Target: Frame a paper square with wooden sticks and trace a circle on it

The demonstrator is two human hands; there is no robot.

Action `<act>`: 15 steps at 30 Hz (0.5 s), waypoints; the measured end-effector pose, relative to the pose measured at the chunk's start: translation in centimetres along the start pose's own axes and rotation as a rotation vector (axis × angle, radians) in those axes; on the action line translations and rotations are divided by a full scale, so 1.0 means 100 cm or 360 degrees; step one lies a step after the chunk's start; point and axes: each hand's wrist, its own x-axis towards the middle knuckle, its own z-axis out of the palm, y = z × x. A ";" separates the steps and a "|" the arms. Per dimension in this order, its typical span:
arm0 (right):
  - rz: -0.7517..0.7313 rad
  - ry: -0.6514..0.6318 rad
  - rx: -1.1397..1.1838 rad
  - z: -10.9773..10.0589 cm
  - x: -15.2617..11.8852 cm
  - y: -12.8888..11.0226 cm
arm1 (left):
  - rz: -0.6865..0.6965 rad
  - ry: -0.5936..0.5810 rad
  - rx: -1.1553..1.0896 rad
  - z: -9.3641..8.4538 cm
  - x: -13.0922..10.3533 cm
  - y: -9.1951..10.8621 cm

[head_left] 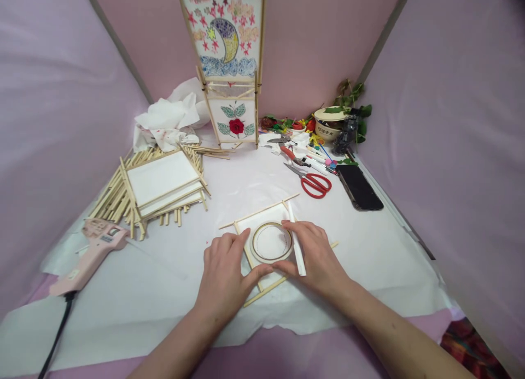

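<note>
I have the tape roll point(255, 254) flat between left hand point(225, 265) and right hand point(318, 252), neither nearer. Both grasp its rim.

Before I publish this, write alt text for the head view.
A bare left hand and right hand curve around a round tape roll over a white panel edged with wooden sticks. Red-handled scissors and a black phone lie right; a pink glue gun, left.
</note>
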 end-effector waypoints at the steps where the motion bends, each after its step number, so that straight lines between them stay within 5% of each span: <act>1: 0.0039 0.0027 0.0065 -0.002 -0.001 0.000 | 0.0003 -0.0001 0.0004 0.000 0.000 0.000; 7: 0.0341 0.0322 0.0546 -0.021 0.000 0.010 | 0.0028 0.0017 0.0122 -0.001 -0.002 0.004; 11: 0.0447 0.0756 0.0229 -0.044 -0.002 0.035 | 0.0060 0.0124 0.0234 0.000 -0.004 0.008; 15: 0.0690 0.0681 -0.0188 -0.055 -0.009 0.062 | 0.0166 0.0169 0.0386 -0.003 -0.006 0.009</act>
